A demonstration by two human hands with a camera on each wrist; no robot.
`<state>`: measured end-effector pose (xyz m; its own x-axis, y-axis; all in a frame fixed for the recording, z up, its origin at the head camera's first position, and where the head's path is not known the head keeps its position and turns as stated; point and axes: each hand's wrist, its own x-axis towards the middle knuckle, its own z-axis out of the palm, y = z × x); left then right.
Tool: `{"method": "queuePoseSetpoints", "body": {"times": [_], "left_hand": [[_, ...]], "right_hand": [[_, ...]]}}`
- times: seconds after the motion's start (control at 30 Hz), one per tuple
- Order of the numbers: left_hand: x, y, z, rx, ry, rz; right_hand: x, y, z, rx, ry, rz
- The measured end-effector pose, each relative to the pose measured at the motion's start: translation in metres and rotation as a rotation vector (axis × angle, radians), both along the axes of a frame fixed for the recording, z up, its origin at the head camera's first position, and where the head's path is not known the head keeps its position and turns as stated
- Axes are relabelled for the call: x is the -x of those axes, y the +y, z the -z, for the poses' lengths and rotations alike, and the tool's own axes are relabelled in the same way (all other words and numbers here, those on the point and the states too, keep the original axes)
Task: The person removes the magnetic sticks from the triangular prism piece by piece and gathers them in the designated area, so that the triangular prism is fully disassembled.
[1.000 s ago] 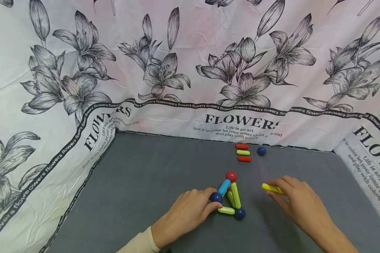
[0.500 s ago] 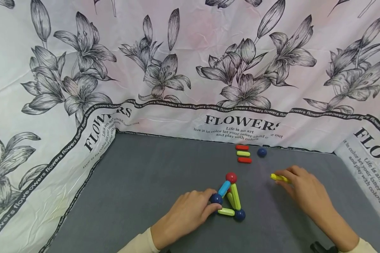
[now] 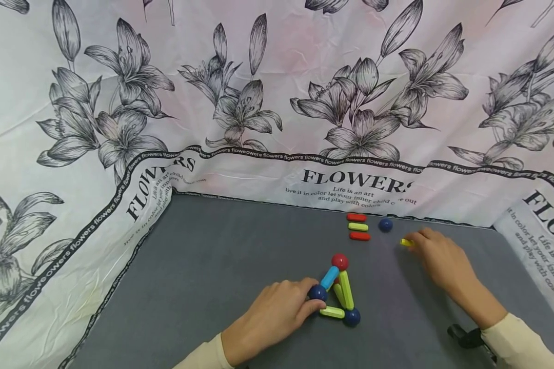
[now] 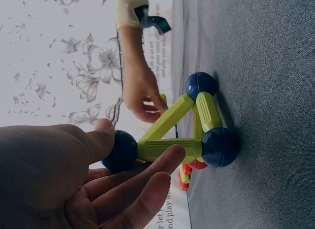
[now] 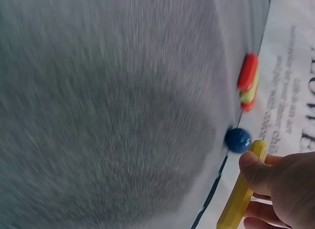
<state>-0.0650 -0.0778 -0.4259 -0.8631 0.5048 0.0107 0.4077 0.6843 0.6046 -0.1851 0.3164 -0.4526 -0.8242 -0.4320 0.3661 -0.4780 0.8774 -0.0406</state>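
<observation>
Yellow rod (image 5: 242, 189) is pinched in right hand (image 3: 438, 259) thumb & fingers, tip near loose blue ball (image 3: 385, 224) at mat (image 3: 221, 246) back edge, while left hand (image 3: 270, 318) thumb & fingers grip pyramid (image 3: 337, 289) corner ball to steady it.

Head overview; two close wrist views
</observation>
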Motion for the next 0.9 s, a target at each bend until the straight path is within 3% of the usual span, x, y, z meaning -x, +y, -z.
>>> {"method": "queuePoseSetpoints", "body": {"times": [0.37, 0.9], "left_hand": [[-0.002, 0.000, -0.001, 0.026, 0.063, -0.005], [-0.001, 0.000, 0.002, -0.004, 0.000, 0.009]], "right_hand": [[0.039, 0.011, 0.008, -0.034, -0.069, 0.067], [0.073, 0.014, 0.010, -0.072, -0.134, 0.071]]}}
